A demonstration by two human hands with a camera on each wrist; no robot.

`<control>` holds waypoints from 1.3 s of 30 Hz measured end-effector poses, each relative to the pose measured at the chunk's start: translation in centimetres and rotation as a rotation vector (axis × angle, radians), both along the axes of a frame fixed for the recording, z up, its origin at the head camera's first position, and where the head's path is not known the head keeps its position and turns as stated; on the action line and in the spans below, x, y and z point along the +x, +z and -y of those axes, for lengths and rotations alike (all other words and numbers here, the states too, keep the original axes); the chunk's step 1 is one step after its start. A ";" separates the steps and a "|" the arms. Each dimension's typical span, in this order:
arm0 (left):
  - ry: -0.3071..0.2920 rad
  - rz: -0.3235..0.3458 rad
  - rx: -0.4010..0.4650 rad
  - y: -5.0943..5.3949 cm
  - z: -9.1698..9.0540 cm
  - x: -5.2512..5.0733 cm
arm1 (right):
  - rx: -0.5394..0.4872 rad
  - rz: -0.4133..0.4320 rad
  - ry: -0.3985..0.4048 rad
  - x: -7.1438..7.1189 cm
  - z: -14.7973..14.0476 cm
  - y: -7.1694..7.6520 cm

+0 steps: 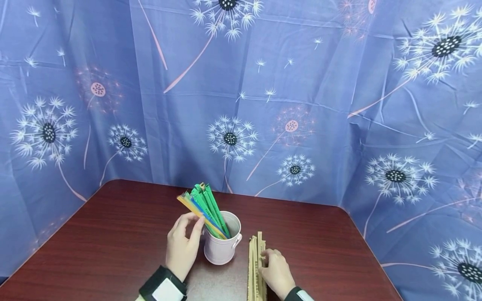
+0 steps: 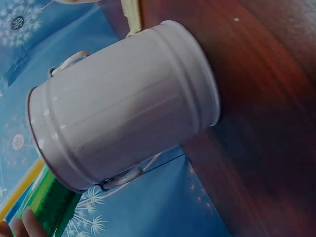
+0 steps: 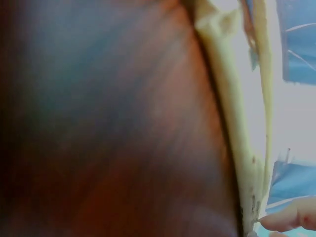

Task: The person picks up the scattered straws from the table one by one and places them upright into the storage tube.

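A pale pinkish-white metal bucket (image 1: pixel 219 251) with small side handles stands on the table, holding several long slim green stick packets (image 1: pixel 211 209). A yellow stick packet (image 1: pixel 190 205) and a blue one lean among them toward the left. My left hand (image 1: pixel 183 244) pinches the yellow packet at the bucket's left rim, thumb in front; its fingertips (image 2: pixel 30 223) show beside the green packets in the left wrist view. Right of the bucket lies a bunch of tan stick packets (image 1: pixel 254 267). My right hand (image 1: pixel 276 269), fingers curled, pinches a tan packet at the bunch's right side.
The dark red-brown wooden table (image 1: pixel 124 234) carries all of this. Blue cloth (image 1: pixel 180 138) printed with dandelions hangs behind the table and along both sides. Each wrist wears a black band (image 1: pixel 163 284).
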State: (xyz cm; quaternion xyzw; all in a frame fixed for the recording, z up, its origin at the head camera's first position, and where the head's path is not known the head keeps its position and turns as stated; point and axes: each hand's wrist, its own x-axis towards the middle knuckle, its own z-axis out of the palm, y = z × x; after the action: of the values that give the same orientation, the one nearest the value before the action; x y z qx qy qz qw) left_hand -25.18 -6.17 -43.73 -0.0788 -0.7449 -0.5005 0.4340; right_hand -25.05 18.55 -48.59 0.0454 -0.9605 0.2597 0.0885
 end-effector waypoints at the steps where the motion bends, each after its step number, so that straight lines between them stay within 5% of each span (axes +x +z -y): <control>1: 0.023 0.003 -0.041 -0.2 0.0 0.0 | 0.002 0.001 -0.001 0.0 -0.1 0.0; 10: 0.074 0.065 -0.238 -0.9 -0.6 0.0 | 0.007 0.077 -0.023 0.0 -0.4 0.3; 16: 0.081 0.151 -0.290 -1.1 -0.7 0.2 | -0.067 0.137 -0.025 0.2 -0.6 0.6; 27: -0.001 0.353 -0.167 -1.1 -0.8 0.3 | -0.231 0.143 -0.010 0.3 -1.0 0.5; 34: 0.005 0.397 -0.162 -1.2 -0.8 0.6 | -0.364 0.127 -0.010 0.2 -0.3 1.5; 39: -0.101 0.460 -0.112 -1.1 -1.2 0.9 | -0.378 0.038 -0.004 0.5 0.7 2.3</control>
State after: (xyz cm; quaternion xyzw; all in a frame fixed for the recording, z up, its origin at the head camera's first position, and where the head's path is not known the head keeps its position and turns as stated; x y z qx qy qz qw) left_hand -24.32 -4.97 -44.83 -0.0238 -0.8459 -0.4842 0.2225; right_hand -24.57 17.81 -46.27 0.0212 -0.8962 0.4363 0.0776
